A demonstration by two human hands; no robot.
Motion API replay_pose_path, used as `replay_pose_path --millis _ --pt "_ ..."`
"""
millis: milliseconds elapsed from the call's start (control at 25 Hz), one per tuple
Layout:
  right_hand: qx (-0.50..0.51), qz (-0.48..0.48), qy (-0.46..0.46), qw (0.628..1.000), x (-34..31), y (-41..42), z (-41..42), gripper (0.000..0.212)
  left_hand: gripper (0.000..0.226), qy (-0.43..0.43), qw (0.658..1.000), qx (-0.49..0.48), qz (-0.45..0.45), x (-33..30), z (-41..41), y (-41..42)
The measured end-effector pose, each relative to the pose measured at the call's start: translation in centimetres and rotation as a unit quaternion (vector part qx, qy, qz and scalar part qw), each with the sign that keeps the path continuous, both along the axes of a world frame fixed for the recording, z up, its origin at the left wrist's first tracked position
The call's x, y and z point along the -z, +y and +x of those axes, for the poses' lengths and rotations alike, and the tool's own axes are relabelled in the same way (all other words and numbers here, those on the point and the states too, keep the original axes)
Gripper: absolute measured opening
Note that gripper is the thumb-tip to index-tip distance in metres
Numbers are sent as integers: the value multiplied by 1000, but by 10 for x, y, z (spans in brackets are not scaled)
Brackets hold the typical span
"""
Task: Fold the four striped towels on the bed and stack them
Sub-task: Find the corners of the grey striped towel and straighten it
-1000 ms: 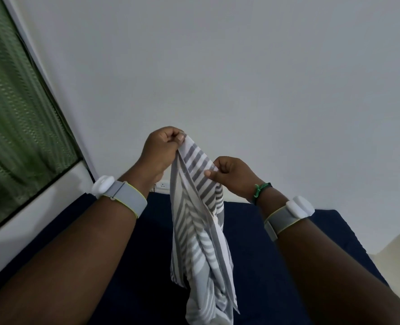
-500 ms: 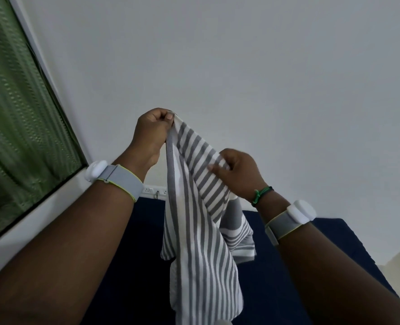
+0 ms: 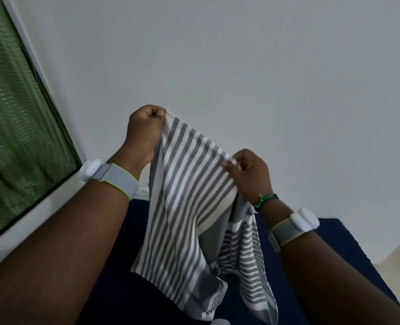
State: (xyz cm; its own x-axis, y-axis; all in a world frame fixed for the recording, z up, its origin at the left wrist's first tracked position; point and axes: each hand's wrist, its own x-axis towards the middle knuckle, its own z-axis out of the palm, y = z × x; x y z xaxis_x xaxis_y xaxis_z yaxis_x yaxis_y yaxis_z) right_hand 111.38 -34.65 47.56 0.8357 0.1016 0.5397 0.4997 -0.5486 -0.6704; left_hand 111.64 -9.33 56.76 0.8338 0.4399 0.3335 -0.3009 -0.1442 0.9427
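Both arms reach forward and up from the bottom corners of the head view, forearms bare.

Left hand (image 3: 145,130): raised higher than the right, back of hand toward the camera, fingers curled into a tight fist with thumb against forefinger, pinching a top corner of the striped towel (image 3: 187,207). Wrist slightly bent; grey strap with a white module (image 3: 90,170) sits on it.

Right hand (image 3: 248,174): lower and nearer, fingers curled, thumb and fingertips pinching the towel's top edge. Wrist carries a thin green cord (image 3: 263,200), and below it a grey strap with a white module (image 3: 304,222).

Hands well apart, cloth stretched between them.
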Motion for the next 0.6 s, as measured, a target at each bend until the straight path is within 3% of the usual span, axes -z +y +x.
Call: replay_pose_path --millis 160,240,360,480,600 --pt "-48 -117 48 991 17 -9 4 23 17 -21 999 -26 -39 -5 0 5" --pt "26 -59 53 997 26 -15 4 17 17 -27 998 -40 -35 -9 -2 7" --pt "-9 -136 66 989 42 -24 3 20 18 -43 996 -55 -62 -14 1 14" --pt "53 -87 63 993 53 -34 8 29 21 -46 994 -67 -73 -20 1 20" --pt "23 -118 57 991 61 -37 10 23 22 -55 992 -76 -85 -22 2 22"
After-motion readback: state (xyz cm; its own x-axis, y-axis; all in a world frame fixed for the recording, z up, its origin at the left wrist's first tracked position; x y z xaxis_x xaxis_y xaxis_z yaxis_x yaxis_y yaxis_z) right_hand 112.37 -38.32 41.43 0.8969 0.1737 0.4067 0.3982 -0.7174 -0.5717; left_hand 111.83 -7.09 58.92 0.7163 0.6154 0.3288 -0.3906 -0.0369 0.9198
